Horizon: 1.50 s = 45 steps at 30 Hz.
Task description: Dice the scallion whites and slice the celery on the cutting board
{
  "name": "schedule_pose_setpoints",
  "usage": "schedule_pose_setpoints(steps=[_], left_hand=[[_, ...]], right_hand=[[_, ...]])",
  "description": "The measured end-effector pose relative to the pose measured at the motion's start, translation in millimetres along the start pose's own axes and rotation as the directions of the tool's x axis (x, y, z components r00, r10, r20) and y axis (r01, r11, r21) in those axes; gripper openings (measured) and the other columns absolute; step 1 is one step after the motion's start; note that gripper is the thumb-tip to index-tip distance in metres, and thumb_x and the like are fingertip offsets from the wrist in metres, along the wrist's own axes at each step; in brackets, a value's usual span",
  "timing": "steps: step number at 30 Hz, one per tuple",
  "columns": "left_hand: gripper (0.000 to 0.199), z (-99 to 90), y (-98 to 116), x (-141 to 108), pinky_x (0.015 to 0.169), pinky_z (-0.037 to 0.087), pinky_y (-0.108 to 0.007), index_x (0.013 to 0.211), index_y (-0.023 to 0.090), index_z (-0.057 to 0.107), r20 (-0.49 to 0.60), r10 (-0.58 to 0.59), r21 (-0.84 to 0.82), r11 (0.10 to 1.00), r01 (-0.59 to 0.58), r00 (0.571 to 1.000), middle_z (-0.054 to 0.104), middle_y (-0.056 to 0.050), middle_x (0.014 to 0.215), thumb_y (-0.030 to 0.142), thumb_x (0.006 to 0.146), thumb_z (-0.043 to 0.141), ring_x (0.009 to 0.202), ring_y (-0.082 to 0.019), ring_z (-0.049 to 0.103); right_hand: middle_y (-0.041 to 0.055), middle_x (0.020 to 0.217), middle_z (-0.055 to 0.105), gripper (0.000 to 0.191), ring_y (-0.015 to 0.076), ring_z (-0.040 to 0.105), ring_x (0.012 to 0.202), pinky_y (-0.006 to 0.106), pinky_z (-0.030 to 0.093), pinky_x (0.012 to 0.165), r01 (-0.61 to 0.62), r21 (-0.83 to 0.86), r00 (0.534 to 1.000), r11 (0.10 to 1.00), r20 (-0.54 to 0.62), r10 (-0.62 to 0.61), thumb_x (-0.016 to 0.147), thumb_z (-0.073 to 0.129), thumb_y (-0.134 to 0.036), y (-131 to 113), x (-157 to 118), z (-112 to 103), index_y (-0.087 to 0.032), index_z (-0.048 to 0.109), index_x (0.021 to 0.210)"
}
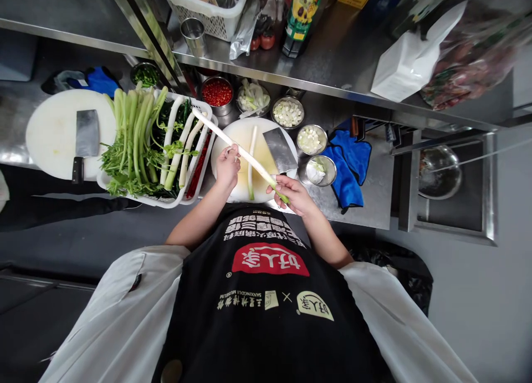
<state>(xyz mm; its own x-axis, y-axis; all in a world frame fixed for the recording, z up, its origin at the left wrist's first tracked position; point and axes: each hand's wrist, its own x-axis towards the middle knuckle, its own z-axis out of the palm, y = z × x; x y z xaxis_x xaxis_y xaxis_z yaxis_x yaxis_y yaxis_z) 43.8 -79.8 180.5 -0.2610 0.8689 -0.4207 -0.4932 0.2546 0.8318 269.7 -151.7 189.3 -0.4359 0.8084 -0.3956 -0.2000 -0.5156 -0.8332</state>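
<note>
- A steel desk (pixel 376 197) runs along in front of the person, with a metal shelf (pixel 332 73) beyond the hands.
- From where I stand, the left hand (pixel 228 164) pinches a long leek (pixel 236 144) partway along its white length, while the right hand (pixel 293 195) closes around it near the green end.
- The leek slants above the round cutting board (pixel 243 129) between the hands, its white tip reaching past the left hand to the edge of a vegetable basket (pixel 167 202).
- A second stalk (pixel 250 178) lies on the board, beneath the held one.
- Just beyond the right hand, a cleaver (pixel 279 148) rests on the same board; I can't make out its whole handle.
- Right there I see the risk: a sweep of the right hand, eyes on the leek, could brush the blade or nudge it.
- The leek's far tip could snag on the basket if swung left, and a hard bend could snap it.
- Beyond the right hand, bowls of chopped pieces (pixel 287 112) crowd the board's edge; to my mind, an elbow or a pushed board could tip one.
</note>
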Motion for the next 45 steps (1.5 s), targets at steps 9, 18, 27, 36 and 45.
schedule_pose_setpoints(steps=[9, 18, 27, 36, 45], left_hand=[[0.032, -4.5, 2.6, -3.9, 0.042, 0.019, -0.022, 0.078, 0.018, 0.062, 0.091, 0.004, 0.066, 0.998, -0.01, 0.996, 0.057, 0.004, 0.068, 0.031, 0.079, 0.09, 0.044, -0.002, 0.03], [0.036, 8.9, -20.5, -34.4, 0.043, 0.021, -0.021, 0.083, 0.015, 0.07, 0.308, -0.181, 0.191, 0.974, 0.125, 0.934, 0.067, 0.0, 0.068, 0.039, 0.07, 0.094, 0.044, -0.003, 0.036], [0.022, 9.6, -18.3, -28.8, 0.044, 0.017, -0.02, 0.077, 0.016, 0.065, 0.269, -0.235, 0.182, 0.965, 0.19, 0.934, 0.061, 0.002, 0.063, 0.027, 0.077, 0.085, 0.042, -0.003, 0.032], [0.026, 7.0, -4.7, -30.7, 0.044, 0.023, -0.019, 0.074, 0.02, 0.047, 0.14, -0.101, 0.0, 0.995, 0.102, 0.985, 0.074, -0.002, 0.094, 0.019, 0.08, 0.072, 0.046, -0.001, 0.034], [0.032, -13.3, 15.5, -6.3, 0.045, 0.022, -0.017, 0.075, 0.022, 0.041, 0.131, -0.017, -0.027, 0.999, 0.021, 0.991, 0.06, 0.003, 0.07, 0.014, 0.075, 0.072, 0.047, -0.003, 0.035]], right_hand=[[0.0011, 0.09, 0.074, 0.049, 0.0048, 0.041, 0.041, 0.021, 0.022, 0.034, 0.066, -0.017, 0.997, 0.998, -0.044, -0.067, 0.087, 0.084, -0.048, -2.1, -2.9, 0.6, -0.021, 0.069, 0.126], [-0.0011, 0.09, 0.072, 0.064, 0.0068, 0.046, 0.049, 0.022, 0.036, 0.044, 0.161, -0.171, 0.951, 0.972, -0.236, -0.199, 0.079, 0.088, -0.051, 19.3, 12.1, 5.4, -0.024, 0.064, 0.131], [-0.0001, 0.093, 0.069, 0.063, 0.0104, 0.05, 0.057, 0.025, 0.042, 0.049, 0.196, -0.282, 0.915, 0.939, -0.29, -0.279, 0.082, 0.084, -0.056, 34.4, 18.1, 7.3, -0.026, 0.061, 0.133], [0.0017, 0.095, 0.07, 0.064, 0.017, 0.061, 0.074, 0.029, 0.05, 0.06, 0.257, -0.297, 0.845, 0.92, -0.392, -0.363, 0.078, 0.087, -0.05, 39.6, 20.3, 2.0, -0.028, 0.059, 0.13], [-0.0012, 0.085, 0.072, 0.056, 0.0101, 0.051, 0.05, 0.024, 0.035, 0.043, 0.193, -0.134, 0.936, 0.972, -0.271, -0.224, 0.083, 0.082, -0.055, 23.2, 11.5, -5.7, -0.026, 0.063, 0.127]])
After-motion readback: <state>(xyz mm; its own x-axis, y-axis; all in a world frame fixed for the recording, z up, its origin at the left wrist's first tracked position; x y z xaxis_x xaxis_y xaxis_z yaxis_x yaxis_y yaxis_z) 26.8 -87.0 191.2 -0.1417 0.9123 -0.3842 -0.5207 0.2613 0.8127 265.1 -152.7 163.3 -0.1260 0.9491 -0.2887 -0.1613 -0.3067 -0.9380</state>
